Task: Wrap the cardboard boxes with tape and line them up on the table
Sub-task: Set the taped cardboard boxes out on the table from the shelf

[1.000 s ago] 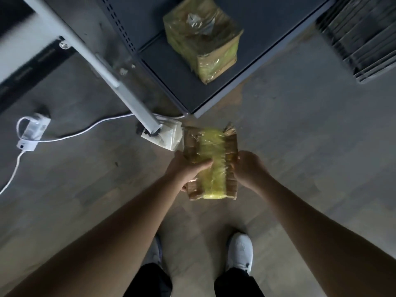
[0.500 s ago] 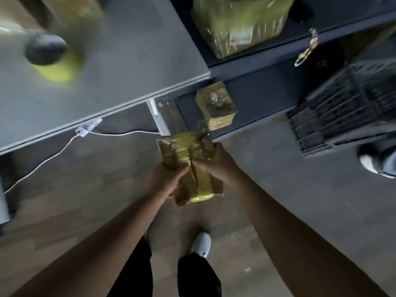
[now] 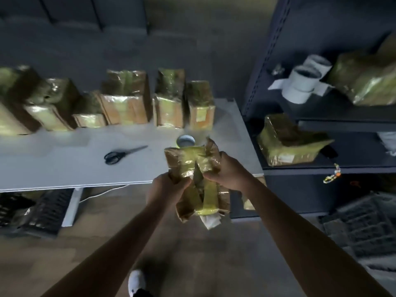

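Gripping a crumpled cardboard box (image 3: 186, 159) — brown board under glossy yellow tape (image 3: 209, 195) — the left hand (image 3: 165, 189) and right hand (image 3: 227, 174) hold it over the table's (image 3: 64, 166) near edge; any writing is unreadable.

The box (image 3: 184, 166) is brown cardboard under glossy, crinkled tape (image 3: 209, 196) (it catches the light). The table (image 3: 53, 166) looks smooth and matt; the scissors (image 3: 126, 153) have metal blades.

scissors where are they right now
In the head view the scissors lie on the white table, left of centre, in front of the row of taped boxes and left of the tape roll.
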Motion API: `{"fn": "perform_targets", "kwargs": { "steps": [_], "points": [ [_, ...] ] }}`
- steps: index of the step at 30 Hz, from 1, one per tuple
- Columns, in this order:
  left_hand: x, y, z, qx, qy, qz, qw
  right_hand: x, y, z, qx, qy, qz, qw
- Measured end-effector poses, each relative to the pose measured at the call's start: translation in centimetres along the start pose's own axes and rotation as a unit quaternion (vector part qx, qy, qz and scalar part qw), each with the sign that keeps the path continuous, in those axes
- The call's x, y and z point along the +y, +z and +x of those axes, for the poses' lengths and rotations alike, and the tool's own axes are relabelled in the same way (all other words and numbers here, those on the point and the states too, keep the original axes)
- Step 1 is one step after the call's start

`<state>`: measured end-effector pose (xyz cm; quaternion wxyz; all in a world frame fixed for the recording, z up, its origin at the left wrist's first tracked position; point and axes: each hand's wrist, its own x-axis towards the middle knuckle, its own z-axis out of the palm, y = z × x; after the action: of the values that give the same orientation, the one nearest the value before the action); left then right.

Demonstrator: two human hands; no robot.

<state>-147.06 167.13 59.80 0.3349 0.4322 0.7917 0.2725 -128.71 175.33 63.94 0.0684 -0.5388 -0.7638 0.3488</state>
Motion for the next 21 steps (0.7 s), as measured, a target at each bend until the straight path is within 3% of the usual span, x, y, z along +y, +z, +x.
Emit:
{"fn": "perform_targets", "kwargs": {
  "steps": [8, 13, 17, 19, 21],
  "points": [
    [0.0, -15.0, 5.4, 0.019, 0.074, 0.1, 0.992, -12.4, 0.1, 6.1, 0.024, -0.055, 0.087, 0.994],
    [-0.1, -22.4, 10.1, 0.067, 0.11, 0.187, 0.974, -18.5, 0.5, 10.9, 0.068, -0.087, 0.056, 0.992],
    [-0.7, -26.1, 13.1, 0.054, 0.122, 0.246, 0.96, -21.4, 1.2, 13.6, 0.102, -0.106, 0.065, 0.987],
    [-1.0, -27.4, 14.6, 0.043, 0.135, 0.288, 0.947, -22.4, 1.7, 14.8, 0.083, -0.126, 0.045, 0.988],
    [-1.0, -28.2, 16.1, 0.019, 0.147, 0.311, 0.939, -23.1, 2.2, 16.0, 0.016, -0.124, 0.014, 0.992]
  ]
}}
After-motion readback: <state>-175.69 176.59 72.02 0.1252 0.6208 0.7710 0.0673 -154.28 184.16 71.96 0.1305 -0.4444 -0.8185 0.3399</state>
